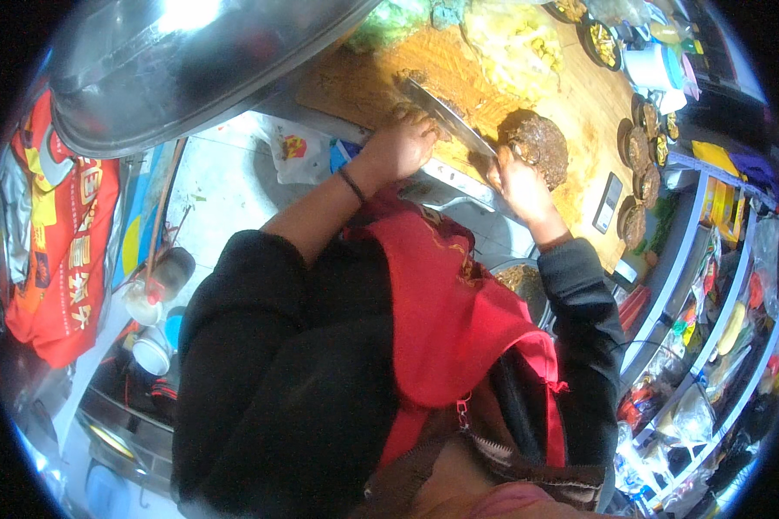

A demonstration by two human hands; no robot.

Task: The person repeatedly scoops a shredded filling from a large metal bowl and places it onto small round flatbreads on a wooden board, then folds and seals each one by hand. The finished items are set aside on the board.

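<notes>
My right hand (519,183) is closed round the handle end of a knife (452,118). Its long metal blade slants away to the far left over the wooden cutting board (593,130). At the board's near edge my left hand (404,145) is curled, close to the blade. Brown bits show by its fingers, but what they grip is hidden. Just beyond my right hand sits a mound of brown chopped food (538,143). Brown crumbs (420,76) lie by the knife tip. Farther back on the board is a heap of pale yellow-green shredded food (515,43).
A large metal bowl or lid (190,65) looms at the upper left. Round dark dishes of food (639,147) line the board's right side, near a small flat device (608,203). Crowded shelves (692,346) stand at the right. A red bag (69,251) hangs at the left.
</notes>
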